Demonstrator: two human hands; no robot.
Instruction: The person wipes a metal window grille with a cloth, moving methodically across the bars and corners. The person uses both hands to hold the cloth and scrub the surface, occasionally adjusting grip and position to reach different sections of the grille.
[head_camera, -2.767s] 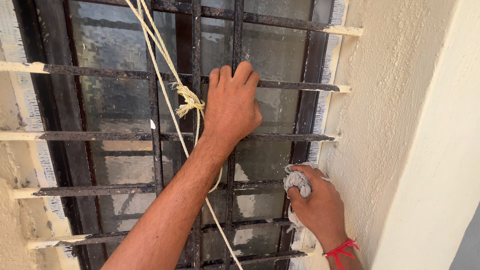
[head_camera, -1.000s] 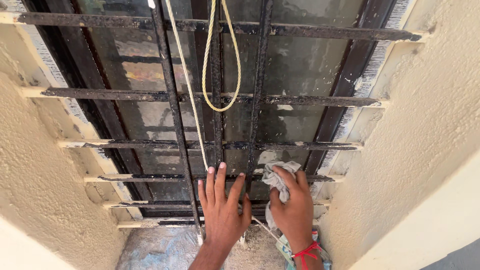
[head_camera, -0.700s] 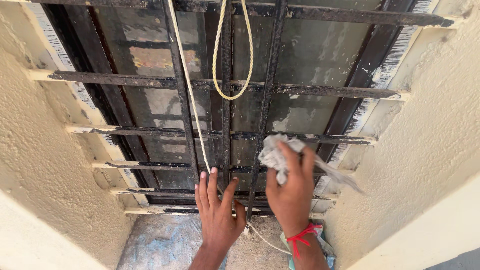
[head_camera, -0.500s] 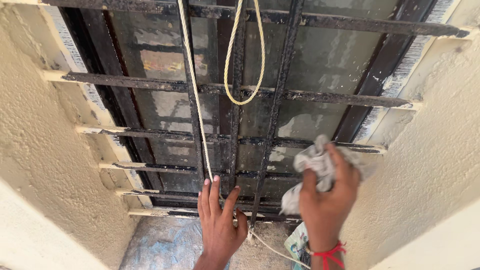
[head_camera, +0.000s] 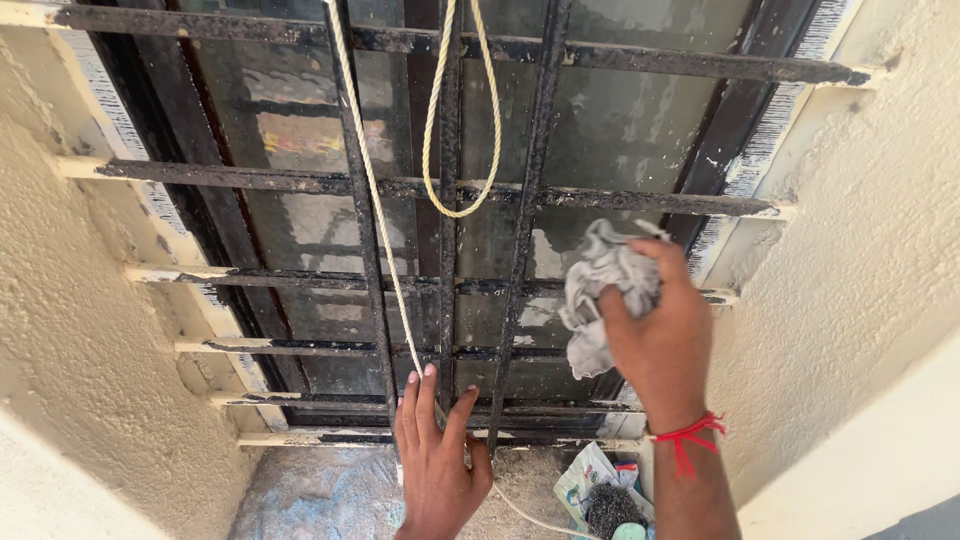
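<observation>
Right hand (head_camera: 660, 345): your grip bunches a grey rag (head_camera: 600, 290), now raised from the lower bars to right of centre on the window grille (head_camera: 530, 200). Left hand (head_camera: 438, 460): fingers spread, empty, unmoved on the bottom bars beside the rope (head_camera: 375, 200). Wiping is proceeding upward.
</observation>
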